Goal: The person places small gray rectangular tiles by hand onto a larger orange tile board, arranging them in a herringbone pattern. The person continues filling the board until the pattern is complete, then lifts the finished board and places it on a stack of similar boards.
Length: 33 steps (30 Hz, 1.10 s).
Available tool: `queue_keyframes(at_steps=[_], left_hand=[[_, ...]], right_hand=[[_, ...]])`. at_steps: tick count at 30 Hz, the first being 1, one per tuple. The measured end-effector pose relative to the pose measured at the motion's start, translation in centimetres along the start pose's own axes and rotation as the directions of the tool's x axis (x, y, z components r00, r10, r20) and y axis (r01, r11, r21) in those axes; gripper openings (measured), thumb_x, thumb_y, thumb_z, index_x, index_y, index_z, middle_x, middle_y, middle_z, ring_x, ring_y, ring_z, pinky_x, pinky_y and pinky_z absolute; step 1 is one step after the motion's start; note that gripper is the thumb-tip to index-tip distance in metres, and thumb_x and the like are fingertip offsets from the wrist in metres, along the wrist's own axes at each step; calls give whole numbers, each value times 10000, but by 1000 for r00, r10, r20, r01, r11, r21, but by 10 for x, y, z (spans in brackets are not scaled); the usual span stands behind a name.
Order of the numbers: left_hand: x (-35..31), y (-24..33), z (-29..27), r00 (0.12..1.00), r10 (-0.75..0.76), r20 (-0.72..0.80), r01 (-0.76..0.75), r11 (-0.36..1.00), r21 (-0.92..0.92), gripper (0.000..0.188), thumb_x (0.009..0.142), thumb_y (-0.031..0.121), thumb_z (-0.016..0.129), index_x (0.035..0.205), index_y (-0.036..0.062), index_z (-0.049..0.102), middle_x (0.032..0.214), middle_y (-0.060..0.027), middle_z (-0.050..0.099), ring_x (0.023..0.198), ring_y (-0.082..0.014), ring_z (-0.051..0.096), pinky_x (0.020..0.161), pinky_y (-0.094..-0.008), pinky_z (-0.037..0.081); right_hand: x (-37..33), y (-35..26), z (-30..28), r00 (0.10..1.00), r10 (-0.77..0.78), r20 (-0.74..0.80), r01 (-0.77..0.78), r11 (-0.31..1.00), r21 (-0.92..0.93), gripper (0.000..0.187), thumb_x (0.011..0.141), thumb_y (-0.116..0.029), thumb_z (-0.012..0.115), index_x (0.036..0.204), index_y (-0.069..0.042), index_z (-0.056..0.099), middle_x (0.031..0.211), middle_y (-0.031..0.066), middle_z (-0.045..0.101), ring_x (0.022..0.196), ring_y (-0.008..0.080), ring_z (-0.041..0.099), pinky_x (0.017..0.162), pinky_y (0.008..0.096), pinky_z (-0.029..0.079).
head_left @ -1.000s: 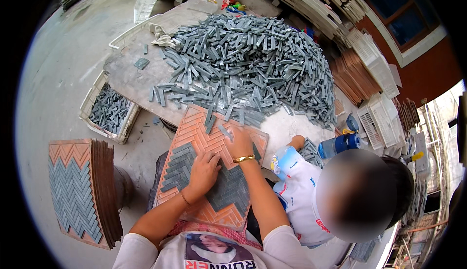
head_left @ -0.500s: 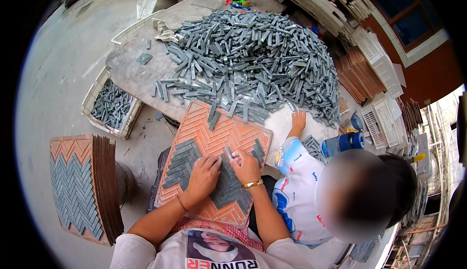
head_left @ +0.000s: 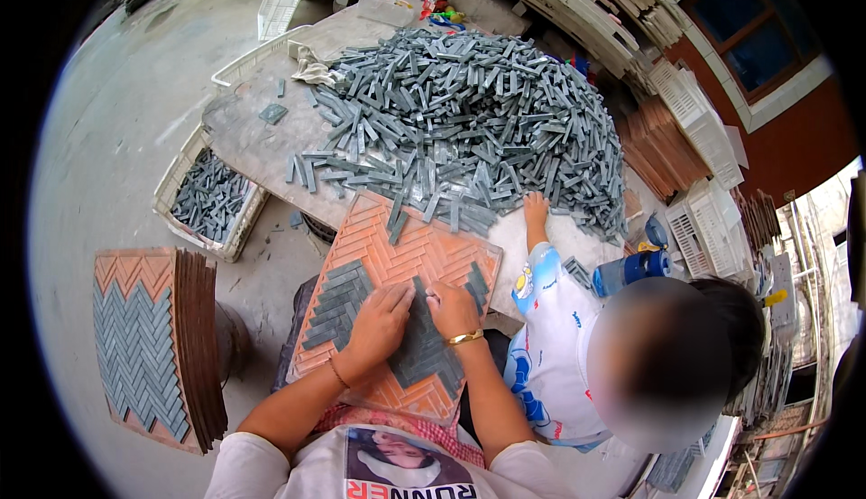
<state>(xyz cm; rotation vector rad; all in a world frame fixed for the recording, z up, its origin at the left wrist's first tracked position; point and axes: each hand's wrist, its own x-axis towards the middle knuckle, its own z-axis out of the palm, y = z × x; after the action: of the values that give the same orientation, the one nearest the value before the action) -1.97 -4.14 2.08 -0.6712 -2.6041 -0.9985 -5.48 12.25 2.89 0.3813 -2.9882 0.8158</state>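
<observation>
1. Left hand [head_left: 379, 318] spread flat, palm down, on the grey strips already seated in the orange herringbone mould tray [head_left: 433, 251]; grasping nothing, likely pressing them level.
2. Right hand [head_left: 451, 305] just beside it, fingers curled onto the same filled patch; whether pinching a strip cannot be told.
3. Tray propped on the lap, tilted against the table edge [head_left: 244, 152], probably for easy reach to the supply.
4. Heap of loose grey strips [head_left: 469, 111] piled just beyond the tray's far edge, a few spilling onto it.
5. At the person's right, a second person's small hand [head_left: 535, 206] resting at the heap's near edge.
6. Stack of filled trays [head_left: 149, 346] standing at the left; crate of strips [head_left: 209, 197] beside the table.
</observation>
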Motion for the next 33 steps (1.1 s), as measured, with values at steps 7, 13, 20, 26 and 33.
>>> queue_keyframes(at_steps=[7,13,20,26,33], left_hand=[[0,7,32,987,29,157,-46,994,101,602,741,189,649,1267,-11,436,1350,-156,402,1269,-300,352,1056,-427,269],[-3,3,35,986,28,167,-52,988,144,605,778,232,614,1286,-22,406,1366,-158,378,1275,-299,341,1060,-420,262],[-4,3,32,989,20,147,-37,993,114,586,759,217,637,1263,-15,448,1354,-151,400,1266,-298,359,1065,-417,260],[-3,7,31,985,32,172,-54,991,125,581,797,237,589,1279,-35,413,1357,-163,390,1271,-302,347,1061,-419,254],[-2,6,27,987,21,161,-40,992,117,582,769,205,625,1267,-27,432,1353,-166,394,1273,-305,345,1067,-418,247]], right_hand=[[66,14,-3,980,52,-193,-40,997,68,145,752,-168,627,807,-34,616,754,176,628,739,348,612,655,402,483],[132,-3,19,927,218,-305,-230,973,-6,382,688,-215,731,958,-52,516,845,140,611,768,335,594,681,397,478],[100,37,0,892,423,157,-384,527,758,200,744,-40,639,927,-1,569,755,85,651,684,150,631,626,263,488],[36,56,6,978,209,1,-166,775,610,153,750,-41,632,895,7,625,753,55,656,665,108,621,597,244,487],[16,9,-10,980,195,41,-199,946,256,96,708,-59,628,796,-40,594,744,127,641,662,284,627,592,354,489]])
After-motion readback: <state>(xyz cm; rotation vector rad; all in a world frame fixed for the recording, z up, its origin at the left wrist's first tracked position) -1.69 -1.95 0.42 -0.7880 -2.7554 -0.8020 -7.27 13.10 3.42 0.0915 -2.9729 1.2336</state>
